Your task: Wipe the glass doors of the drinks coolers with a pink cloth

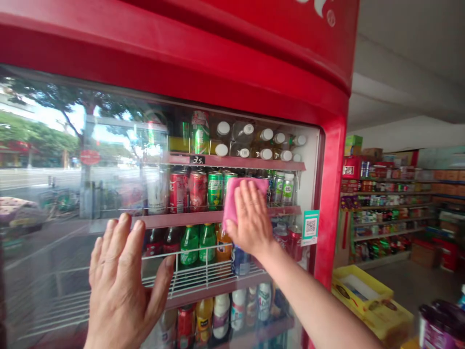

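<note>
The right hand (250,218) lies flat with its fingers spread, pinning a soft pink cloth (232,201) against the smooth glass door (109,145) of a red-framed beverage cooler (329,203), at mid-height of the door; the grip is a wide, open-palm press rather than a closed hold. The left hand (121,286) rests open and empty on the same glass, fingers splayed. Behind the pane, cylindrical metal cans (198,190) and plastic bottles (189,245) stand above white wire shelf racks (203,276).
</note>
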Motion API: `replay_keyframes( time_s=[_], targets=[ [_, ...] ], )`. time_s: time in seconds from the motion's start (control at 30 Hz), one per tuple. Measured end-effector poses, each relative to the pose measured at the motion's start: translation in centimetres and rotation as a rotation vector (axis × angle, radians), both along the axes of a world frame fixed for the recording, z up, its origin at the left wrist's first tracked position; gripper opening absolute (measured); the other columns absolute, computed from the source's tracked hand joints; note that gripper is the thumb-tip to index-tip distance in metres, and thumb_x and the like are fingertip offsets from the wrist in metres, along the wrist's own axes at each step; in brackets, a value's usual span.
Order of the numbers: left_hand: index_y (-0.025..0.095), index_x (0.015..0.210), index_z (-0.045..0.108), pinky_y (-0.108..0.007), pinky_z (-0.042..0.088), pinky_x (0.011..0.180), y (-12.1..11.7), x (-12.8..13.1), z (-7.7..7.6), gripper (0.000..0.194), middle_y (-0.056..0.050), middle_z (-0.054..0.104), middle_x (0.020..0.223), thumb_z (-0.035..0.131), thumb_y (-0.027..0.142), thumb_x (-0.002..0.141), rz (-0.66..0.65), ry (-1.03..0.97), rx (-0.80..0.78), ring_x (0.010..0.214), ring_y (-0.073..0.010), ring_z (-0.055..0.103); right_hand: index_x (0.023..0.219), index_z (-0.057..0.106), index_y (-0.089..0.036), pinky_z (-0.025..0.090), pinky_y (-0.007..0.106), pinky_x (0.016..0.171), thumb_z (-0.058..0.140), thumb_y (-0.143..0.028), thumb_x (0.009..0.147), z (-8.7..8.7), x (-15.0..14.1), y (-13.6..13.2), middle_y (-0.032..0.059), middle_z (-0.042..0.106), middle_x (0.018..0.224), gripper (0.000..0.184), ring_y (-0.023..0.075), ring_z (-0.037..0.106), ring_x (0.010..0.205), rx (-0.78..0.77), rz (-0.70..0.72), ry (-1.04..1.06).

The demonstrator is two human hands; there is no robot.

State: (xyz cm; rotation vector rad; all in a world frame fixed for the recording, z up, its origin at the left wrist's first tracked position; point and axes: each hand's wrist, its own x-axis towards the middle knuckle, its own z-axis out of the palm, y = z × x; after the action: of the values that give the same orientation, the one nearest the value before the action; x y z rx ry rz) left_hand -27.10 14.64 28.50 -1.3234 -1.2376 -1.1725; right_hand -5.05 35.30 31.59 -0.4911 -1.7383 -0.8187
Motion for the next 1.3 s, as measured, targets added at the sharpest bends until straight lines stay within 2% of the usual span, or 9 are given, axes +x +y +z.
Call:
replay_keyframes(
  time_s=[0.13,0.23,0.37,0.47,0.63,0.83,0.93,1.13,1.3],
  targets=[
    [0.033,0.18,0.025,-0.071,0.028,0.141,-1.3,-2.4,1.0,0.091,-0.01,0.033,0.187,0.07,0.038,0.102,0.07,-0.032,0.014,0.172,-0.042,0.033,0.179,0.014,0.001,0.024,0.075,0.139,0.046,-0.037,0.108,2.7,4.3,3.8,0.0276,0.013,0.189,0.088,0.0438,0.009,0.178,-0.164,-0.105,0.45],
    [0.029,0.181,0.025,-0.071,0.027,0.141,-1.9,-3.6,1.7,0.09,-0.013,0.034,0.186,0.068,0.044,0.103,0.111,-0.067,0.037,0.172,-0.0424,0.033,0.18,0.011,0.001,0.023,0.076,0.139,0.045,-0.037,0.107,4.7,0.7,2.0,0.0269,0.011,0.19,0.089,0.0447,0.008,0.178,-0.216,-0.102,0.538],
    [0.028,0.18,0.026,-0.067,0.027,0.142,-1.6,-3.8,2.1,0.089,-0.014,0.035,0.185,0.066,0.046,0.104,0.102,-0.071,0.038,0.172,-0.0409,0.034,0.181,0.005,-0.001,0.026,0.067,0.142,0.045,-0.048,0.112,5.0,-8.9,-4.7,0.0212,0.015,0.19,0.092,0.0375,0.004,0.179,-0.116,0.023,0.107],
    [0.029,0.18,0.026,-0.065,0.027,0.142,-1.0,-3.4,2.2,0.088,-0.013,0.035,0.186,0.066,0.045,0.104,0.076,-0.064,0.042,0.172,-0.0402,0.034,0.179,0.024,-0.004,0.023,0.055,0.146,0.047,-0.049,0.114,4.4,-13.0,-7.9,0.0163,0.026,0.188,0.083,0.0329,0.014,0.179,0.04,0.114,-0.185],
    [0.03,0.18,0.026,-0.064,0.027,0.143,-1.0,-3.6,2.1,0.087,-0.012,0.034,0.186,0.066,0.044,0.104,0.056,-0.041,0.042,0.173,-0.0392,0.032,0.18,0.025,-0.009,0.023,0.05,0.147,0.044,-0.041,0.115,5.2,-7.7,-5.1,0.0118,0.027,0.189,0.075,0.0264,0.02,0.178,0.026,0.078,-0.22],
    [0.034,0.18,0.027,-0.068,0.028,0.142,-2.6,-6.1,1.9,0.087,-0.008,0.033,0.187,0.065,0.048,0.103,0.087,-0.102,0.054,0.172,-0.0404,0.034,0.181,0.013,-0.004,0.021,0.072,0.142,0.038,-0.036,0.112,9.0,0.8,1.7,0.0229,0.016,0.19,0.08,0.0385,0.011,0.179,-0.191,-0.09,0.421],
    [0.036,0.18,0.026,-0.068,0.028,0.142,-3.0,-6.9,2.0,0.087,-0.006,0.033,0.187,0.064,0.05,0.103,0.095,-0.121,0.073,0.172,-0.0403,0.034,0.181,0.012,-0.003,0.02,0.072,0.141,0.037,-0.04,0.112,10.6,-2.0,0.5,0.024,0.014,0.19,0.082,0.0394,0.01,0.179,-0.204,-0.088,0.468],
    [0.034,0.18,0.026,-0.07,0.03,0.14,-1.8,-5.7,2.8,0.087,-0.009,0.033,0.187,0.065,0.048,0.104,0.082,-0.093,0.096,0.172,-0.0421,0.034,0.18,0.02,-0.004,0.015,0.057,0.147,0.041,-0.056,0.114,10.9,-12.1,-7.2,0.0172,0.018,0.19,0.087,0.0325,0.007,0.179,-0.007,0.027,-0.06],
    [0.028,0.18,0.028,-0.067,0.031,0.14,-0.6,-4.3,3.3,0.089,-0.015,0.036,0.185,0.069,0.042,0.102,0.046,-0.025,0.095,0.171,-0.0414,0.036,0.179,0.03,-0.01,0.016,0.052,0.148,0.041,-0.041,0.116,10.9,-9.4,-5.7,0.0122,0.027,0.189,0.071,0.0274,0.017,0.178,0.055,0.031,-0.178]
  ],
)
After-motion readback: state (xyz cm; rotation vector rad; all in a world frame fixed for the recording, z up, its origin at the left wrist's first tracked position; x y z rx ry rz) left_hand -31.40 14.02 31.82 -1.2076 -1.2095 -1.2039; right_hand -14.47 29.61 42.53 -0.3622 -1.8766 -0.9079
